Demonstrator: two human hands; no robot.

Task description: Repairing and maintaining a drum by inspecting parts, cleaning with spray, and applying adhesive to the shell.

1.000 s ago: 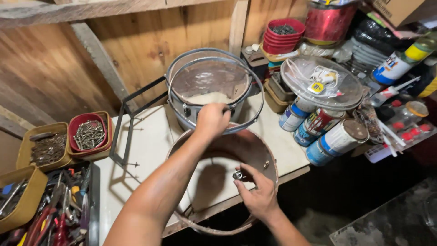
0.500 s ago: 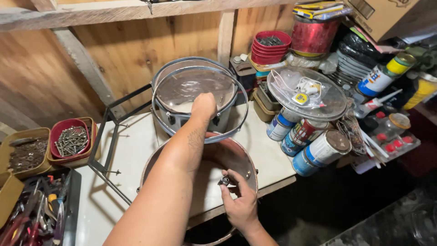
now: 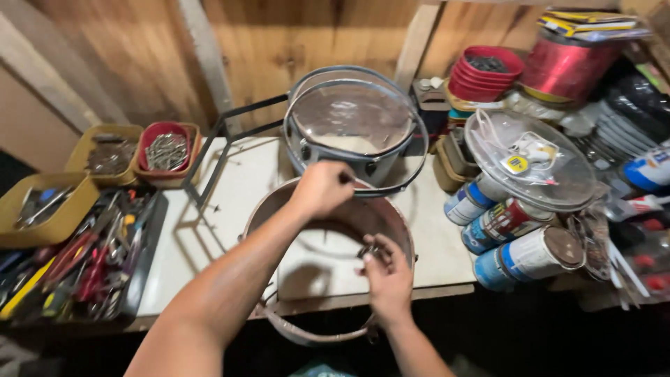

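Landmark: brown drum shell [image 3: 401, 230], open-ended, lying flat on the white table [image 3: 244, 181], near edge overhanging the table's front. Axis of shell vertical; ring plane level with the table.

Left hand [image 3: 322, 187] at the shell's far rim, fingers curled into a closed grip over the rim edge; forearm crossing the shell's left half from the near side. Right hand [image 3: 388, 274] inside the shell at its near right wall, fingers pinched shut on a small dark metal fitting [image 3: 368, 250]; exact kind of fitting too small to tell. Right hand nearer to the fitting; left hand steadying only, well apart from it across the shell's opening.

Just beyond the shell's far rim: grey snare drum [image 3: 352, 136] with clear head and chrome hoops, touching or nearly touching the shell; which, not resolvable. Black metal frame [image 3: 220, 136] left of the snare drum. Right of the shell: paint tins [image 3: 520, 255] lying on their sides, a clear drum head [image 3: 534, 164] resting on top of them. Far right of the shell: stacked red bowls [image 3: 485, 73]. Left of the shell: trays of screws [image 3: 164, 150] and a black tray of hand tools [image 3: 84, 258].

Surface: white, flat, bare patch visible through the shell. Room: wooden plank wall behind, clutter close on both sides, dark floor below the front edge.
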